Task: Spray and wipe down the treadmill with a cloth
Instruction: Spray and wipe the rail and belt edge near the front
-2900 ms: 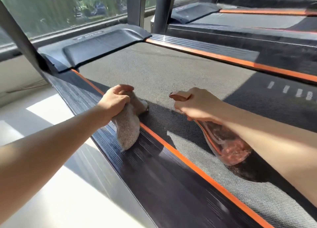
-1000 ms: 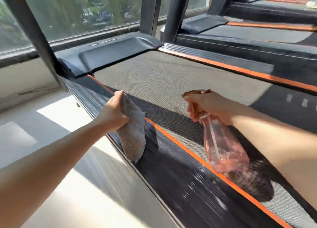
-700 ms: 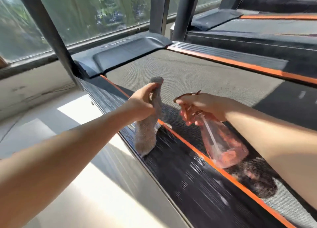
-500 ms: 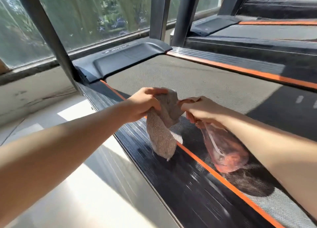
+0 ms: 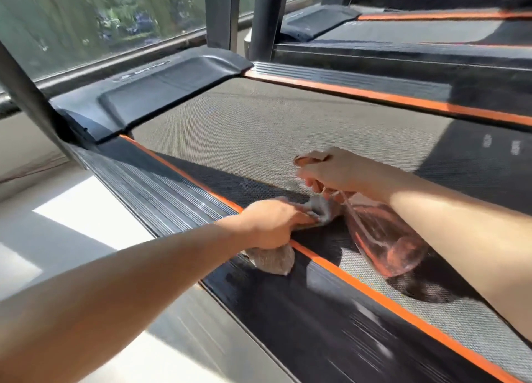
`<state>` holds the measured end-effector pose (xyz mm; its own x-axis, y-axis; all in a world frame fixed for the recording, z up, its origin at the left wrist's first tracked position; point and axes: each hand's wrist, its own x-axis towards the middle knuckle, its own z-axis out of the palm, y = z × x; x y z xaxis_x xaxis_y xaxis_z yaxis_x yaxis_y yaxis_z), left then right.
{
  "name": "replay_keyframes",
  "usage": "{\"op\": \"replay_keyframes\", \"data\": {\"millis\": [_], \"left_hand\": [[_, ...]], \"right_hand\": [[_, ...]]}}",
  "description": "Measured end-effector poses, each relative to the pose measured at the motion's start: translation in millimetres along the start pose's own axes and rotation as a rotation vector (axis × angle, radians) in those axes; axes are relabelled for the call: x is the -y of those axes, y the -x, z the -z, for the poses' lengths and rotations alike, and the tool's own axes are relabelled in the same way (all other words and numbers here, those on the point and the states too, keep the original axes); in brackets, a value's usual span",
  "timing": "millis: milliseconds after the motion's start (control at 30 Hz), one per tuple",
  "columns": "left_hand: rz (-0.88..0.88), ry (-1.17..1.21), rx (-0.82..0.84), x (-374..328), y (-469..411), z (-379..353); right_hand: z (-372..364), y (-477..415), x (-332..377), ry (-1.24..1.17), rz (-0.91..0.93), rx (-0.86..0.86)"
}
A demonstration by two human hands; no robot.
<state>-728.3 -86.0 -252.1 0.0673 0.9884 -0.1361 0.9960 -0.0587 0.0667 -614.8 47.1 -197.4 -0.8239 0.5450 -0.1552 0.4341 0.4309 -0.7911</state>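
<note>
The treadmill has a grey belt (image 5: 259,123), a black ribbed side rail (image 5: 149,187) and an orange stripe (image 5: 359,279) between them. My left hand (image 5: 273,224) grips a grey cloth (image 5: 273,260) and presses it down across the orange stripe, at the near edge of the belt. Part of the cloth bunches out past my fingers. My right hand (image 5: 339,172) holds a clear pink spray bottle (image 5: 385,244) by its head, just above the belt. The bottle hangs down and towards me, right beside the cloth.
A black motor cover (image 5: 161,89) sits at the belt's far end, with a dark upright post (image 5: 31,106) at the left. A second treadmill (image 5: 417,37) stands at the right. Windows run along the back. Pale sunlit floor (image 5: 72,224) lies to the left.
My left hand has brought the cloth down from mid-air onto the orange stripe and belt edge. The right hand with the bottle has stayed at about the same spot.
</note>
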Motion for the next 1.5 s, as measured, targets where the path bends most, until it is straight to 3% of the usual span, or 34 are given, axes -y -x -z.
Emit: {"op": "replay_keyframes", "data": {"millis": [67,200,267,367,533,633,800,900,967,1033,1167,1267,1333,1400,1500], "left_hand": [[0.136,-0.004,0.022,46.9,0.1,4.5],[0.583,-0.090,0.067,140.8,10.9,18.5],[0.704,-0.102,0.084,163.7,7.9,20.6],[0.576,-0.052,0.087,138.2,-11.1,10.3],[0.026,0.181,0.135,27.1,-29.2,-3.6],[-0.229,0.158,0.143,4.8,-26.1,-5.9],[-0.088,0.181,0.106,63.4,-16.2,-0.8],[0.310,0.101,0.062,126.1,1.6,6.6],[0.581,0.040,0.054,156.8,8.7,13.3],[0.676,0.001,0.081,159.6,5.8,16.9],[0.469,0.016,0.107,112.2,-3.2,12.1],[0.160,0.065,0.110,73.6,9.9,17.6],[-0.017,0.077,0.088,58.9,18.4,17.4],[0.024,0.058,0.060,65.0,20.4,16.9],[0.235,-0.014,0.077,106.5,21.3,20.9]], "right_hand": [[-3.4,-4.9,4.8,0.016,-0.021,-0.006],[-7.0,-13.4,14.6,0.029,-0.070,0.039],[-8.8,-19.7,19.0,0.042,-0.087,0.040],[-10.0,-26.9,24.9,-0.008,-0.095,0.001],[-13.2,-24.6,15.7,0.006,-0.143,-0.049],[-10.4,-25.9,11.9,0.070,-0.123,-0.091],[-14.0,-34.7,14.6,0.141,-0.086,-0.110],[-18.0,-34.5,18.6,-0.085,-0.109,0.032],[-23.6,-38.4,22.5,-0.106,-0.107,0.083],[-31.8,-43.9,24.6,-0.013,-0.097,0.070],[-32.5,-47.8,25.7,0.181,-0.122,-0.037],[-16.7,-52.6,28.6,0.067,-0.166,-0.105],[-14.2,-56.4,32.8,0.037,-0.179,-0.018],[-21.4,-58.1,34.8,0.049,-0.198,0.063],[-31.9,-57.1,33.0,0.100,-0.166,0.034]]}}
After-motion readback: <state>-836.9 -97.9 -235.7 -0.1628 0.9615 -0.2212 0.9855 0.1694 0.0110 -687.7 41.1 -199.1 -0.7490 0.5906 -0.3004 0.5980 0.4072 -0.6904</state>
